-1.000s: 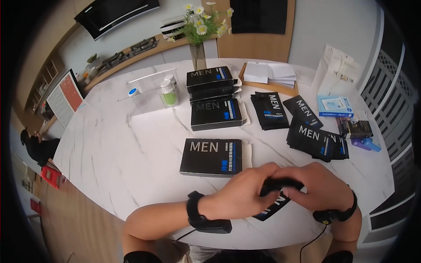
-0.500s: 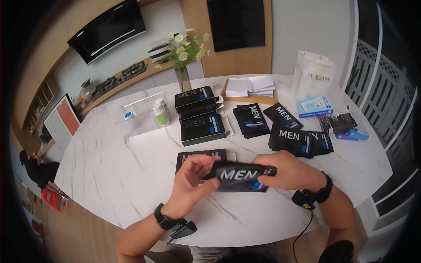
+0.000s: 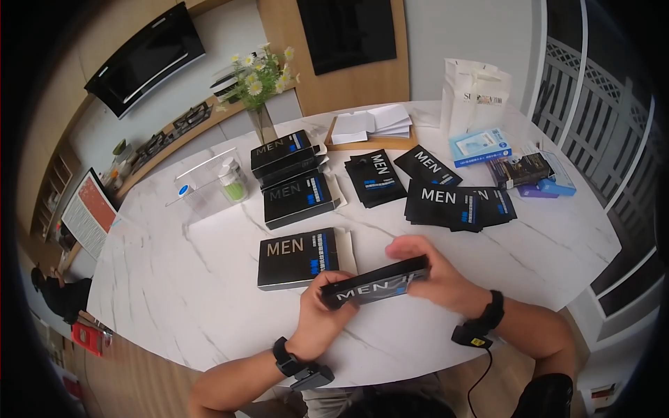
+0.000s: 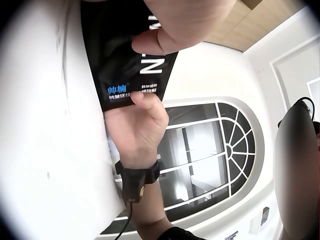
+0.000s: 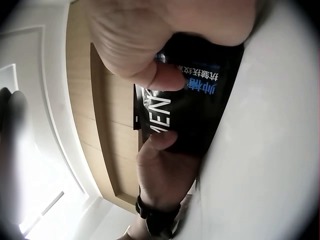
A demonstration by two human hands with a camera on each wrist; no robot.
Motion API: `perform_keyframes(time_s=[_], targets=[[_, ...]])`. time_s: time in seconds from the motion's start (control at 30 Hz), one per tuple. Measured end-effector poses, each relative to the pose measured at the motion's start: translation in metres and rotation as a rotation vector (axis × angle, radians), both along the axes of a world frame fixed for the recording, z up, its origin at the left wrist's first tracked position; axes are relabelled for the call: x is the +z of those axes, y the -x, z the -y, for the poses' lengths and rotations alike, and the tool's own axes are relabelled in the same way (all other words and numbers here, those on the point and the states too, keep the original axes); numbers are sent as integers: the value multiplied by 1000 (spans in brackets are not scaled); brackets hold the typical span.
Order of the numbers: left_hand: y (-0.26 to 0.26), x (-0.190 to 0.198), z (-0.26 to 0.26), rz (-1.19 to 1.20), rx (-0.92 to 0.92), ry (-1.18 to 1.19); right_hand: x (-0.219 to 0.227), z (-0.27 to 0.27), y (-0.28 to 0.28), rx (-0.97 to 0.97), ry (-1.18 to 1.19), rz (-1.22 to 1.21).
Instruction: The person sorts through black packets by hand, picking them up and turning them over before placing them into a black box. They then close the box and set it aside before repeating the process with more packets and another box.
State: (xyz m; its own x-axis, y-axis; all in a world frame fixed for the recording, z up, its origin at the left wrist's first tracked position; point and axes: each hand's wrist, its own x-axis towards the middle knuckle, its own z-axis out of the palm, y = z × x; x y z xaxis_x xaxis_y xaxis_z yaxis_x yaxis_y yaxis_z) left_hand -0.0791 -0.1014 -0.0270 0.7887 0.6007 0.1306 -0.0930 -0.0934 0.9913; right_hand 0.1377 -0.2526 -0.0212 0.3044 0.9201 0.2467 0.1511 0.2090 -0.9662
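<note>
Both hands hold a black packet (image 3: pixel 376 284) lettered MEN above the table's front part. My left hand (image 3: pixel 319 317) grips its left end, thumb on the near face. At its right end is my right hand (image 3: pixel 446 282), thumb on the lettered face and fingers behind. In the left wrist view the packet (image 4: pixel 120 55) spans between both hands; the right wrist view shows both thumbs on the packet (image 5: pixel 195 115). Just behind the left hand lies a black MEN box (image 3: pixel 296 258) with its pale flap out on the right.
Black boxes (image 3: pixel 300 198) are stacked farther back, beside a clear tray holding bottles (image 3: pixel 233 182). Black packets (image 3: pixel 442 205) lie in piles to the right, near a blue box (image 3: pixel 481 148) and a white bag (image 3: pixel 474 97). A flower vase (image 3: pixel 263 125) and wooden tray (image 3: pixel 334 145) stand behind.
The packet has gone from bunched between both hands to stretched lengthwise, its top now tipped. The left hand has closed around its left end. The head view has shifted, showing the scene farther left.
</note>
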Motion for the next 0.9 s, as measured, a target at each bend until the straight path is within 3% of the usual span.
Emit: perform_keyframes(time_s=[0.2, 0.3, 0.33, 0.37, 0.43, 0.5, 0.53, 0.67, 0.8, 0.9], targets=[[3, 8, 1, -192, 27, 34, 4, 1, -5, 53, 116, 137], [11, 7, -6, -143, 44, -158, 13, 3, -9, 41, 175, 202], [12, 19, -19, -83, 77, -495, 16, 5, -12, 5, 204, 195], [13, 39, -33, -42, 98, -662, 17, 8, -16, -34, 235, 181], [8, 68, -55, -98, 179, -1085, 23, 7, -23, -147, 56, 72], [-12, 75, -62, -235, 61, -1222, 24, 7, -35, -301, 141, -29], [-20, 75, -65, -301, 7, -1288, 24, 8, -42, -327, 119, 92], [-47, 64, -75, -826, -202, -1114, 11, 9, -41, -335, 63, -52], [-49, 62, -78, -990, -210, -1144, 12, 11, -32, -308, 141, -63], [-39, 65, -81, -979, -272, -1207, 6, 6, -36, -281, 167, -29]])
